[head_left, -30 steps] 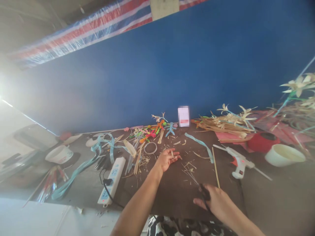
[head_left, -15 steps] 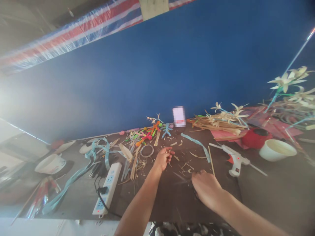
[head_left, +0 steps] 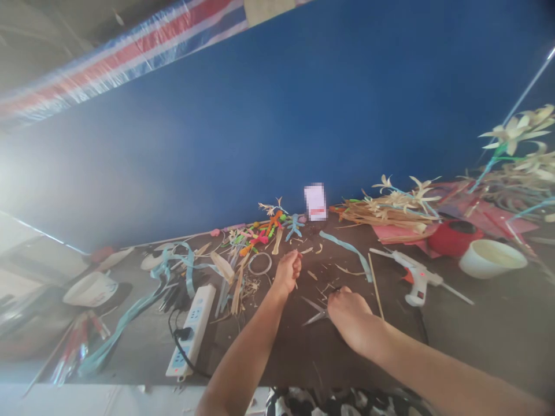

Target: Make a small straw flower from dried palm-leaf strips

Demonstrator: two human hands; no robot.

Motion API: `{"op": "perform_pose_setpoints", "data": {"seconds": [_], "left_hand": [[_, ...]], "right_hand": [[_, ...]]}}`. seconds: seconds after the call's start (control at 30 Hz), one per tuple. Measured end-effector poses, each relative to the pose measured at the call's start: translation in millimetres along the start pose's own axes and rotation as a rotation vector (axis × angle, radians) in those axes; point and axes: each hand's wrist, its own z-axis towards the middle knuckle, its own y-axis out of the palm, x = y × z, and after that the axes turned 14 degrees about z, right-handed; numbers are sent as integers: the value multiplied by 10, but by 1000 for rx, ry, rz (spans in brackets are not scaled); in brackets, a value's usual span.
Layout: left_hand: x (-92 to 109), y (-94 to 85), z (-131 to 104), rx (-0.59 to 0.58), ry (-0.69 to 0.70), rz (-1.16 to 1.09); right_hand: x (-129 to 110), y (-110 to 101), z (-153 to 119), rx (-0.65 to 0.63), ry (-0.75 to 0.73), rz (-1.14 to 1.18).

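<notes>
scissors (head_left: 318, 314) are in the right hand (head_left: 346, 309), low over the near middle of the dark brown table (head_left: 299, 355), with both blades parted and pointing to nine o'clock. the right hand is grasping them by the handle end, which its knuckles hide. the left hand (head_left: 288, 273), at about eleven o'clock from the blades, is clenched with the fingertips tucked in; i cannot tell whether it grips anything. a few pale slivers (head_left: 323, 284) are scattered between the two hands.

from the left hand, a pale round ring (head_left: 259, 264) rests just beside it, between nine and ten o'clock, a fuzzy blue flower shape (head_left: 295, 226) at twelve, and a white power strip (head_left: 202, 306) with a black plug at eight. from the right hand, a light blue ribbon (head_left: 349, 248) stretches at twelve o'clock, a thin stick (head_left: 376, 286) sits near at one to two, and a white glue gun (head_left: 420, 280) lies at two, its indicator glowing red; a white cup (head_left: 492, 260) stands farther out that way.
</notes>
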Motion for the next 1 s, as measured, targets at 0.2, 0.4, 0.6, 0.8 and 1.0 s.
{"op": "perform_pose_setpoints", "data": {"seconds": [0.2, 0.4, 0.6, 0.8, 1.0], "left_hand": [[53, -34, -54, -139, 287, 846], [-13, -36, 12, -140, 455, 1175], [-23, -49, 60, -141, 386, 1183], [92, 31, -87, -122, 263, 874], [204, 148, -363, -284, -74, 261]], "right_hand": [[21, 6, -30, -42, -72, 121], [60, 119, -153, 286, -195, 204], [546, 239, -260, 463, 302, 327], [874, 476, -237, 439, 506, 377], [897, 423, -239, 588, 529, 610]]}}
